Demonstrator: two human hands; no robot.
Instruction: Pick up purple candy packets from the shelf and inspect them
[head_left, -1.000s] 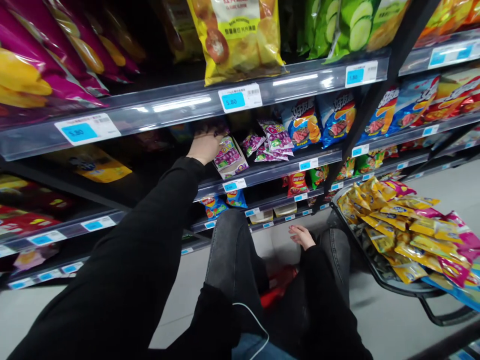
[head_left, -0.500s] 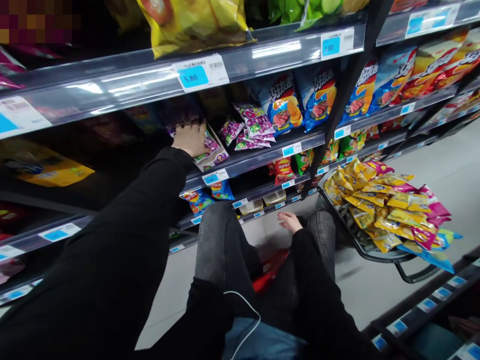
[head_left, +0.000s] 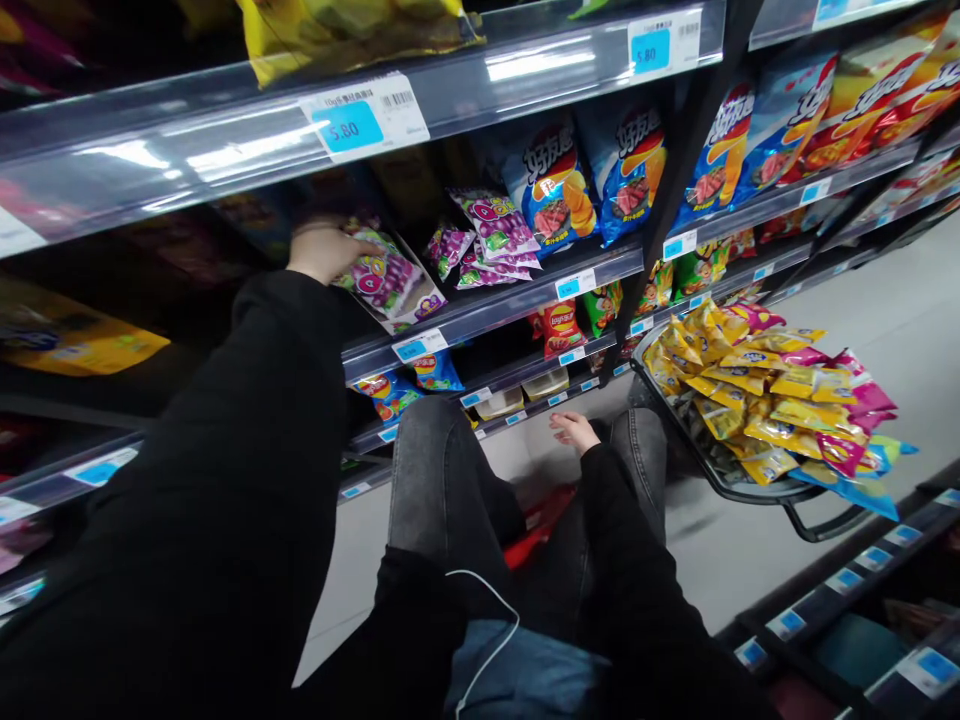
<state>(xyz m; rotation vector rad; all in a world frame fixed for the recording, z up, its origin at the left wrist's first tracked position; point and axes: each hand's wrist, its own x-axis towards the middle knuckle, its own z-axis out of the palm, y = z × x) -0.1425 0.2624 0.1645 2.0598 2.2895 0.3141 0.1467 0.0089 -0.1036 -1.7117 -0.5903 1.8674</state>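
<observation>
My left hand (head_left: 324, 250) reaches into the second shelf (head_left: 517, 300), its fingers closed on the top edge of a purple grape candy packet (head_left: 384, 280). The packet leans in an open cardboard display box (head_left: 424, 305). More purple candy packets (head_left: 487, 240) lie loose just to the right of the box. My right hand (head_left: 574, 430) rests low between my knees with its fingers apart, holding nothing. My legs in dark jeans (head_left: 442, 480) are bent in front of the bottom shelves.
A black basket (head_left: 739, 490) heaped with yellow and pink snack packets (head_left: 757, 390) stands on the floor at the right. Blue chip bags (head_left: 585, 175) fill the shelf beyond the candy. Something red (head_left: 536, 525) lies under my legs. Another shelf edge (head_left: 840, 580) runs along the lower right.
My left hand has shifted left along the shelf and tipped the purple packet up in its box. My view has dropped and swung right. My right hand has stayed put.
</observation>
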